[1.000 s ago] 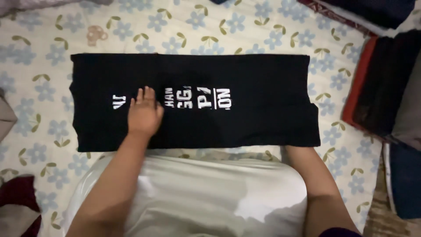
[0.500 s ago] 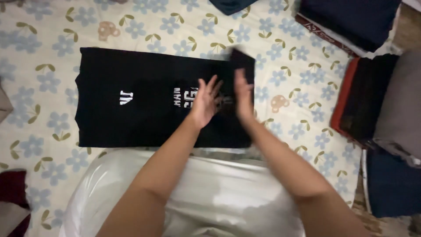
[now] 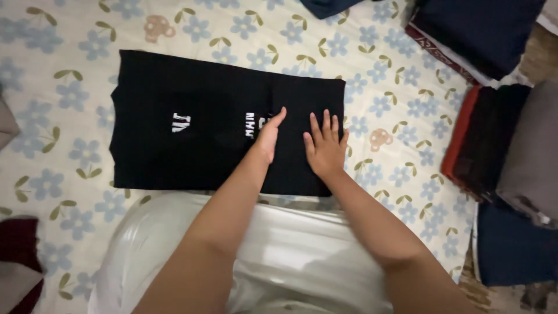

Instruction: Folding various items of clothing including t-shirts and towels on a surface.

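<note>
Two hands are pressed on one black shirt [image 3: 192, 122], which is laid flat on a flowered bedsheet [image 3: 70, 75] and folded over at its right end. The right hand [image 3: 324, 148] is opened flat, palm down, with fingers spread and slightly apart, and rests on the folded-over right part of the shirt, close to the shirt's right edge. The left hand [image 3: 269, 135] is held straight with fingers together, turned on its edge, and is set against the shirt just left of the right hand, along the line where the folded part ends. Nothing is grasped by either hand; both are released and merely touch the cloth. White lettering is seen on the shirt to the left of the left hand, partly covered by it. One stack of folded clothes [image 3: 500, 145], in red, black and grey, is placed well to the right of the shirt, with one dark blue folded piece [image 3: 511, 244] lying below it. One further dark pile [image 3: 476, 29] is seen above and to the right of the shirt. One dark red cloth [image 3: 20, 244] lies below and to the left of the shirt.
</note>
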